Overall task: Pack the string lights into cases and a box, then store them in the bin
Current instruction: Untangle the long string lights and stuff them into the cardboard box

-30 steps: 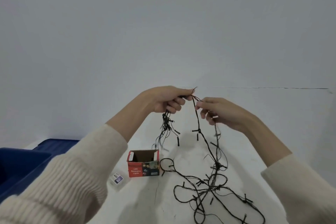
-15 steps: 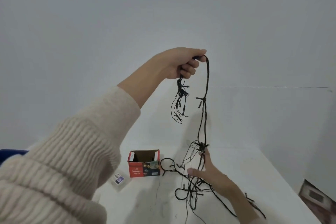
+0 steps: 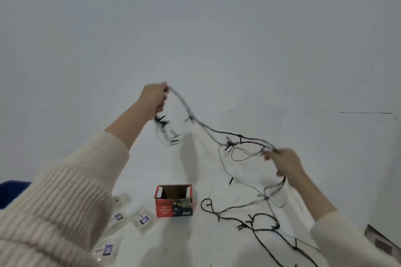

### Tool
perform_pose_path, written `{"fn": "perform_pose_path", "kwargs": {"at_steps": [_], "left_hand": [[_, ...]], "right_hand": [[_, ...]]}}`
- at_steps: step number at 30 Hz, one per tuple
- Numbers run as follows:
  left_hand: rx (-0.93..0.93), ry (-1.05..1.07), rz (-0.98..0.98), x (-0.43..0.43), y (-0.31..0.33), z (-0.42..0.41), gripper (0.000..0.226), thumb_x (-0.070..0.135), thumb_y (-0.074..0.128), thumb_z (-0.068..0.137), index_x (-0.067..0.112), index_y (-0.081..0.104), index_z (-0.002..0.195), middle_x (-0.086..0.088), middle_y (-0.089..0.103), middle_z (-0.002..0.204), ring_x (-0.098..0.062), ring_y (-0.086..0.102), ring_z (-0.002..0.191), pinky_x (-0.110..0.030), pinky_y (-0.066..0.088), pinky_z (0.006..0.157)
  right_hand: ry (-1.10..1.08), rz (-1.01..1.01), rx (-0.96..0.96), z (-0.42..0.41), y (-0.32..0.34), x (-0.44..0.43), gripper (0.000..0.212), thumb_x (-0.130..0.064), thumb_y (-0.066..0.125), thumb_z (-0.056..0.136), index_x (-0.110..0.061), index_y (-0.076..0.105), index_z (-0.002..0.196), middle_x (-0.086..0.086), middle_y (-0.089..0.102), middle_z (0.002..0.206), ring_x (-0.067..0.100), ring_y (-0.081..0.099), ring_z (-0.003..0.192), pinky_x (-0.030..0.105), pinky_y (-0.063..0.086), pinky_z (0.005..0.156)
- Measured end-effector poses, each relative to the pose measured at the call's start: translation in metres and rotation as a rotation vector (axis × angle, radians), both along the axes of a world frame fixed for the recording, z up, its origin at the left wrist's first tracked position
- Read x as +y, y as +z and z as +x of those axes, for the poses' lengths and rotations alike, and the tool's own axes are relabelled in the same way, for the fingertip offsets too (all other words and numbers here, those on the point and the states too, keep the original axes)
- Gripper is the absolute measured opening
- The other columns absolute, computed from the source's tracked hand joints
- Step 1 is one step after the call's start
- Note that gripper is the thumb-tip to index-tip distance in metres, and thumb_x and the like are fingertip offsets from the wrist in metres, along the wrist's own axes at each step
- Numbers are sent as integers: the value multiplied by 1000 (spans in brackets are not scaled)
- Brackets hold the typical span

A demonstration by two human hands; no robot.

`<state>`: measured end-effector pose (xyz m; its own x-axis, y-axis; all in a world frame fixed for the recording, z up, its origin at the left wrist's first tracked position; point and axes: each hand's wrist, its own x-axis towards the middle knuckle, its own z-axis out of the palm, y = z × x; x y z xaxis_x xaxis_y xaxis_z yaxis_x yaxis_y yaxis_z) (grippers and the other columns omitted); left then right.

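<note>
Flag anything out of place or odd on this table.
The string lights sprawl in tangled loops across the table right of the open box, with a snarl hanging between the left hand and right hand. Nothing looks damaged.

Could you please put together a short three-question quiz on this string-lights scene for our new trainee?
1. True or false: the red box stands on the table with its top open.
2. The left hand and the right hand both grip the string lights. Which is higher? A) left B) right C) level
3. Fill in: the slack part of the lights lies on the table on the person's ___ side of the box.
Key: 1 true; 2 A; 3 right.
</note>
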<state>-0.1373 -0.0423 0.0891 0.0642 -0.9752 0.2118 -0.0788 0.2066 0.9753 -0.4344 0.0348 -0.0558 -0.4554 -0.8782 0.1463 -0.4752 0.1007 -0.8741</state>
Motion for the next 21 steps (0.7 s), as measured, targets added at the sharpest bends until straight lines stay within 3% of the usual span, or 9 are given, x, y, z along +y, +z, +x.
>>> {"fn": "perform_pose_path", "kwargs": {"at_steps": [4,6,7,9,11,13,15,18,21], "left_hand": [[-705,-85,280,0,-60,13,33,21,46,96,9,52,67,-6,44,60,-10,40,38,-13,32,37],[-1012,-142,242,12,-65,-3,25,18,44,96,5,59,81,-11,58,80,-20,53,64,-21,42,52],[-1017,-122,117,17,-60,-14,24,19,42,97,2,60,92,-14,61,96,-24,58,82,-25,46,65],[-583,-194,-66,37,-37,-43,33,31,44,98,8,56,118,-10,59,123,-23,54,112,-32,43,92],[-202,-473,-73,61,-11,-69,41,49,44,94,19,49,122,-2,59,118,-17,54,111,-36,40,98],[-173,-640,-50,73,3,-84,44,56,48,89,22,50,116,-1,60,102,-15,63,83,-32,48,84],[-241,-720,-33,73,8,-78,31,46,53,90,20,56,107,1,54,79,-7,46,48,-20,40,56],[-324,-695,-117,63,15,-59,22,29,53,94,13,66,100,8,36,60,-6,23,45,-17,21,46],[-89,-581,-191,57,24,-49,23,28,48,97,14,63,86,12,33,53,-5,23,42,-18,19,46]], "right_hand": [[21,-255,372,17,103,0,20,-18,65,81,-3,65,68,12,48,54,26,47,60,26,38,54],[60,-282,591,37,140,0,21,-21,63,81,-2,66,72,14,54,63,27,49,66,27,34,54],[84,-275,691,48,152,0,19,-21,62,81,-4,67,76,14,57,69,28,51,68,27,35,55],[136,-260,853,69,168,0,13,-20,61,80,-9,67,82,12,58,79,29,52,75,26,37,63],[206,-271,921,84,177,2,11,-22,64,79,-13,65,85,7,57,86,28,52,81,28,38,67],[275,-272,941,87,184,5,14,-19,65,78,-14,61,90,0,57,80,25,53,82,29,38,65],[371,-201,828,77,193,9,20,-14,67,77,-15,58,95,-7,50,73,18,48,70,23,36,54],[618,37,402,50,195,16,35,-12,77,72,-18,59,102,1,49,74,13,39,57,17,36,51],[796,162,250,33,166,9,37,0,72,76,-12,60,108,0,43,62,11,44,57,22,41,57]]}}
